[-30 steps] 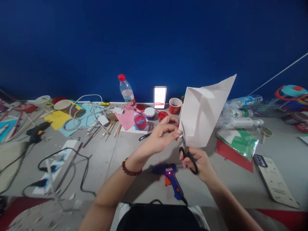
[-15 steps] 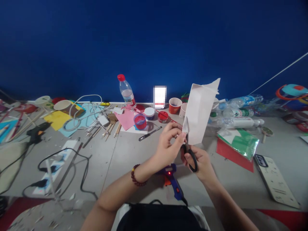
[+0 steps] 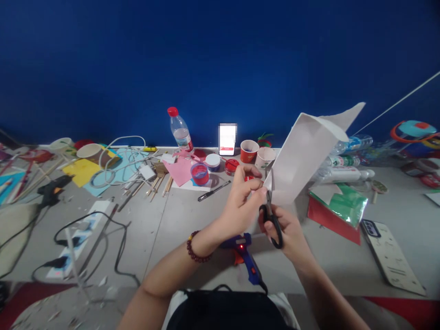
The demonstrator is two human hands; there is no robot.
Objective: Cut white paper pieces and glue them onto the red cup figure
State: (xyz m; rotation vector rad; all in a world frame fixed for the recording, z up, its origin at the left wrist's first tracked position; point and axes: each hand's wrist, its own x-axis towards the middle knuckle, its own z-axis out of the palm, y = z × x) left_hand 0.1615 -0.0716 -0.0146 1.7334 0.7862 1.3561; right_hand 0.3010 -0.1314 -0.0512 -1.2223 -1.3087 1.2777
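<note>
My left hand (image 3: 244, 199) pinches the lower left edge of a white sheet of paper (image 3: 302, 158), which is raised above the table and leans to the right, its far end curled. In my right hand (image 3: 287, 231) is a pair of scissors with black handles (image 3: 271, 224), fingers through the loops. The blades point up and away along the paper's left edge, close to my left fingertips. How far apart the blades are is hard to make out. Below my hands a blue glue gun (image 3: 248, 261) lies on the table, its red light lit.
Behind my hands stand paper cups (image 3: 249, 151), a bright-screened phone (image 3: 227, 140), paint pots (image 3: 200, 174) and a bottle with a red cap (image 3: 180, 133). Plastic bottles (image 3: 343, 174), green packets (image 3: 347, 204) and another phone (image 3: 393, 256) are rightward. A power strip (image 3: 82, 238) with cables lies left.
The white paper has swung to the right and tilted, its far end now further right, uncovering a second paper cup. Both hands and the scissors stay nearly in place.
</note>
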